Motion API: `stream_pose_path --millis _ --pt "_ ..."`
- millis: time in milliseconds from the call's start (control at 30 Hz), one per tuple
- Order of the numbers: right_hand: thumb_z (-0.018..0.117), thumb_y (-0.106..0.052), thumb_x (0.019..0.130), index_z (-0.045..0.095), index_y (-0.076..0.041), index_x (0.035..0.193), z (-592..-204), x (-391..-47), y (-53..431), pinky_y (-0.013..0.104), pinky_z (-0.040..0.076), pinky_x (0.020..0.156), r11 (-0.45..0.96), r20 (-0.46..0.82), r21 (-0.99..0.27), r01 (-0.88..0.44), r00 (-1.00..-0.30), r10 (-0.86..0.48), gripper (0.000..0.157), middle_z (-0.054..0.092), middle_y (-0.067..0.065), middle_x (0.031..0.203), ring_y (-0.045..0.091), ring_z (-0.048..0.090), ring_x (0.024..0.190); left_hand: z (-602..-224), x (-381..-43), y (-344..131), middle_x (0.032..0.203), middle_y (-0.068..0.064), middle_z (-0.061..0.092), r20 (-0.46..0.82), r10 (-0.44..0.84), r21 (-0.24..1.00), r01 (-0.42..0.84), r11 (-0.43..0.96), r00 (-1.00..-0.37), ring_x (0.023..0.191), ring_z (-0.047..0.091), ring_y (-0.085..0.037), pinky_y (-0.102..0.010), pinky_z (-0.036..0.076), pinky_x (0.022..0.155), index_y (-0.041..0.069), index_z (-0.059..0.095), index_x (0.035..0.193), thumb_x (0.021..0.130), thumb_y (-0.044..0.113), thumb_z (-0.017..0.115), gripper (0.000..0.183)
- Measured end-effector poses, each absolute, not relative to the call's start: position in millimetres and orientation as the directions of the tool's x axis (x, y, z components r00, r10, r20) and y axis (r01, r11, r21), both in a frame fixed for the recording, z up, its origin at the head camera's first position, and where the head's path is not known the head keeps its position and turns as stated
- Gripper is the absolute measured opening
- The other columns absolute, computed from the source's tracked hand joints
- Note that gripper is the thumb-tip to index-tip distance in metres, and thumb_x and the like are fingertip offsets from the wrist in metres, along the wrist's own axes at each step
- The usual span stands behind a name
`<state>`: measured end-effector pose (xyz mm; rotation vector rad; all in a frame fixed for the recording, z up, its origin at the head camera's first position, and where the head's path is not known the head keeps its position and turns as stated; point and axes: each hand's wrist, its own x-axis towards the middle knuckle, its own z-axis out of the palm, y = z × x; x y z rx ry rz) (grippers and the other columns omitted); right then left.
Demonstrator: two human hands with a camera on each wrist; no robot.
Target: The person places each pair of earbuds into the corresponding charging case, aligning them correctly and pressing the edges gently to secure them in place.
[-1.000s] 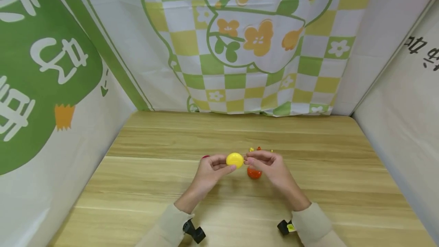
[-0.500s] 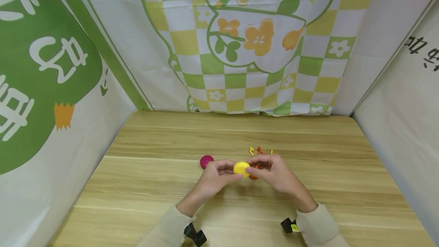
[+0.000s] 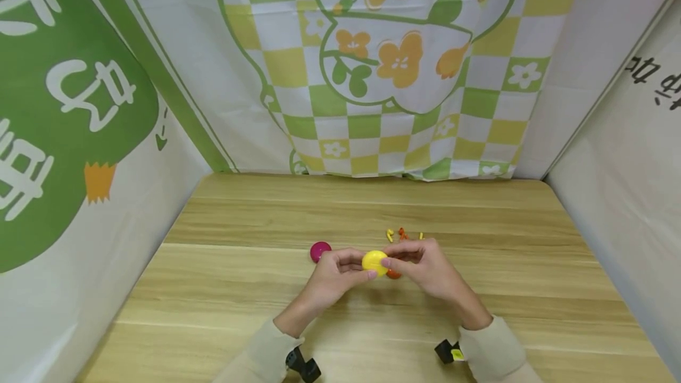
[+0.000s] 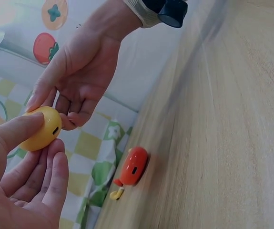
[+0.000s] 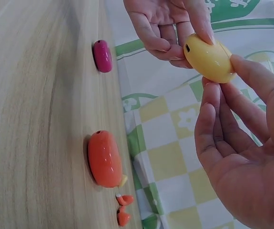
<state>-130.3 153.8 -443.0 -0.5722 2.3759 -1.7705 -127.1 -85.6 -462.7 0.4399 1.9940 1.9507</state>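
Note:
A glossy yellow earbud case (image 3: pixel 374 262) is held up above the table between my two hands. Its lid looks closed, and a small dark port shows on its edge in the left wrist view. My left hand (image 3: pixel 336 275) pinches it from the left between thumb and fingers. From the right, my right hand (image 3: pixel 425 266) pinches the opposite side. Partly hidden behind the hands in the head view, an orange earbud case (image 5: pixel 105 159) lies on the table. A magenta earbud case (image 3: pixel 320 250) lies beyond my left hand.
Behind my right hand lie loose earbuds: a yellow one (image 3: pixel 390 234), orange ones (image 3: pixel 402 233) and another small yellow piece (image 3: pixel 421 235), partly hidden. The wooden table (image 3: pixel 239 288) ends at a checkered cloth backdrop (image 3: pixel 364 129), with printed cloth walls on both sides.
The yellow case has moved slightly right and toward me with my left hand. My right hand, whose fingertips were beside it, now pinches it. The magenta case has come into fuller view.

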Motion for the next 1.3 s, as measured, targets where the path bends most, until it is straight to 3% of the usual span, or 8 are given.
stream_pose_path --millis 467,667,900,1000,1133,1300 --pt "0.078 -0.022 0.098 0.082 -0.005 0.111 -443 -130 153 0.041 0.067 0.075 0.234 0.071 -0.959 -0.158 -0.937 -0.343 0.022 0.082 0.013 0.103 0.023 0.078 0.086 -466 -125 -85 0.117 -0.022 0.077 0.017 0.447 1.0 0.018 -0.002 -0.895 0.093 0.076 -0.012 -0.023 0.065 0.084 -0.005 0.074 0.121 0.091 0.006 0.082 0.032" --pt "0.076 -0.02 0.099 0.078 0.003 0.116 -443 -131 154 0.037 0.066 0.083 0.199 -0.03 -0.979 -0.036 -0.947 -0.32 0.028 0.08 0.019 0.111 0.015 0.076 0.09 -467 -125 -83 0.118 -0.023 0.076 0.026 0.448 1.0 0.024 -0.009 -0.894 0.094 0.076 -0.013 -0.025 0.065 0.085 -0.006 0.073 0.121 0.091 0.005 0.082 0.033" --pt "0.074 -0.027 0.101 0.075 0.003 0.124 -441 -129 156 0.044 0.063 0.097 0.177 -0.177 -0.976 0.129 -0.942 -0.286 0.038 0.077 0.015 0.12 0.015 0.074 0.095 -467 -125 -82 0.119 -0.023 0.075 0.012 0.448 1.0 0.008 -0.012 -0.894 0.095 0.075 -0.014 -0.025 0.065 0.088 -0.007 0.073 0.12 0.09 0.004 0.083 0.033" --pt "0.073 -0.026 0.102 0.073 0.007 0.125 -440 -129 157 0.042 0.064 0.097 0.152 -0.201 -0.975 0.162 -0.933 -0.297 0.04 0.076 0.016 0.122 0.015 0.075 0.093 -468 -124 -81 0.12 -0.023 0.075 0.002 0.446 1.0 -0.003 -0.01 -0.895 0.096 0.075 -0.015 -0.025 0.064 0.089 -0.008 0.073 0.119 0.089 0.003 0.083 0.033" --pt "0.071 -0.026 0.103 0.07 0.011 0.127 -440 -131 159 0.035 0.066 0.091 0.147 -0.214 -0.974 0.175 -0.922 -0.323 0.043 0.077 0.016 0.119 0.015 0.075 0.09 -467 -123 -80 0.12 -0.023 0.075 -0.017 0.444 1.0 -0.019 0.0 -0.896 0.096 0.075 -0.017 -0.024 0.064 0.088 -0.008 0.073 0.117 0.089 0.002 0.083 0.032" --pt "0.068 -0.028 0.105 0.071 0.007 0.127 -433 -134 170 0.04 0.064 0.098 0.196 -0.169 -0.974 0.113 -0.938 -0.303 0.041 0.078 0.015 0.118 0.023 0.076 0.101 -465 -124 -81 0.119 -0.023 0.076 -0.005 0.436 1.0 -0.007 -0.002 -0.9 0.098 0.076 -0.02 -0.025 0.065 0.088 -0.008 0.073 0.119 0.089 0.004 0.084 0.034"
